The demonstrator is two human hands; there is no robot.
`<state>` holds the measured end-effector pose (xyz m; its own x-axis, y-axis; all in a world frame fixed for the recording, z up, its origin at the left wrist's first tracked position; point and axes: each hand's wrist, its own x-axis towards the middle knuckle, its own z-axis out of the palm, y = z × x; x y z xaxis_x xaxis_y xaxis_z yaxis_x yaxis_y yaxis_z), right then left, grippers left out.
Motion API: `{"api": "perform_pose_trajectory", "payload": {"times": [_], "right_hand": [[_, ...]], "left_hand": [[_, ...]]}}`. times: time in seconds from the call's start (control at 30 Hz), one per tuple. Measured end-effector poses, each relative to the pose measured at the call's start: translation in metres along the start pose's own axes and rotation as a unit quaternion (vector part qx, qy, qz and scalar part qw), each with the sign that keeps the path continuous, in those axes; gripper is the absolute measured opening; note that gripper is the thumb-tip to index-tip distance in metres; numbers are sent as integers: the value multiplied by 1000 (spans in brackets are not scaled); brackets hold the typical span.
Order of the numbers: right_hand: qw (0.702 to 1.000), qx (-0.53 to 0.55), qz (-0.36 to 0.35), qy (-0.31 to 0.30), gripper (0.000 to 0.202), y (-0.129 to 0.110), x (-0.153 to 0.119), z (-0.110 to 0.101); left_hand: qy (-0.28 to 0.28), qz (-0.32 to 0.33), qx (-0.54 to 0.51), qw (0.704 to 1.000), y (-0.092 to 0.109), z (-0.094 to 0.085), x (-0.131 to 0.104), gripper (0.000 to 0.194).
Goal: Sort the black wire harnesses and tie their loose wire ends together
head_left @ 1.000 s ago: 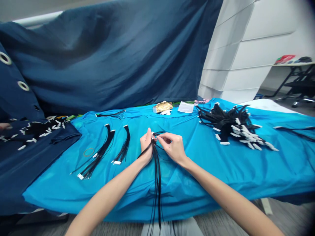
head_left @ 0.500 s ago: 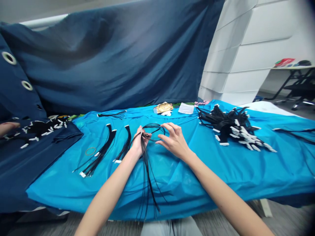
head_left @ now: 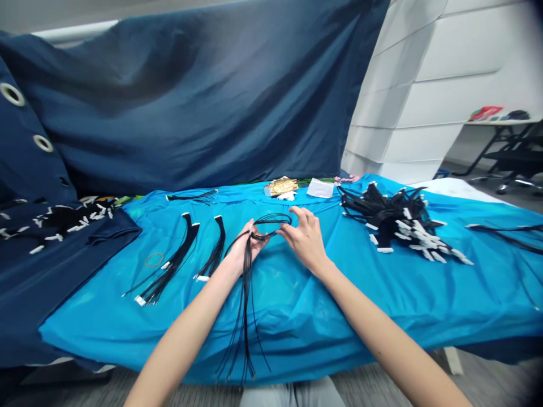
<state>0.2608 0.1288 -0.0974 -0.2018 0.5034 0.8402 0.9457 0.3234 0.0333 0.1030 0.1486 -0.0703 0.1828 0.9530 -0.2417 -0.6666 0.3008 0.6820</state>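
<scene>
My left hand [head_left: 250, 242] is closed on a bundle of thin black cables [head_left: 246, 305], whose loose ends hang down over the table's front. The bundle's upper part loops across to the right. At the right end of that loop, my right hand [head_left: 303, 233] pinches the cables between thumb and fingers. Left of my left hand, a short black cable bundle [head_left: 218, 246] with white connectors lies on the blue cloth [head_left: 322, 316]. Farther left lie longer black cables [head_left: 180, 254] with white connectors, beside a thin brown ring [head_left: 154, 260].
A large heap of black cables [head_left: 390, 212] with white connectors lies to the right. More cables [head_left: 509, 228] are at the far right, and others [head_left: 68, 217] on dark cloth at the left. Gold packaging [head_left: 282, 186] and a white sheet [head_left: 320, 188] lie at the back.
My right hand's fingers have closed on the cable loop. My left hand has shifted slightly right, and the hanging cable ends have swung left. The other person's hand at the left is out of view.
</scene>
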Motion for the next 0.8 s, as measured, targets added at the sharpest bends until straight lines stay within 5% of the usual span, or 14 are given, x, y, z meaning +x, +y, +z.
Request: {"api": "perform_pose_trajectory", "payload": {"times": [0.57, 0.8], "right_hand": [[999, -11, 29, -40, 26, -6, 0, 2], [999, -8, 17, -32, 26, -4, -1, 7]], "left_hand": [[-29, -39, 49, 998, -8, -3, 0, 32], [-40, -53, 45, 997, -11, -8, 3, 15]]}}
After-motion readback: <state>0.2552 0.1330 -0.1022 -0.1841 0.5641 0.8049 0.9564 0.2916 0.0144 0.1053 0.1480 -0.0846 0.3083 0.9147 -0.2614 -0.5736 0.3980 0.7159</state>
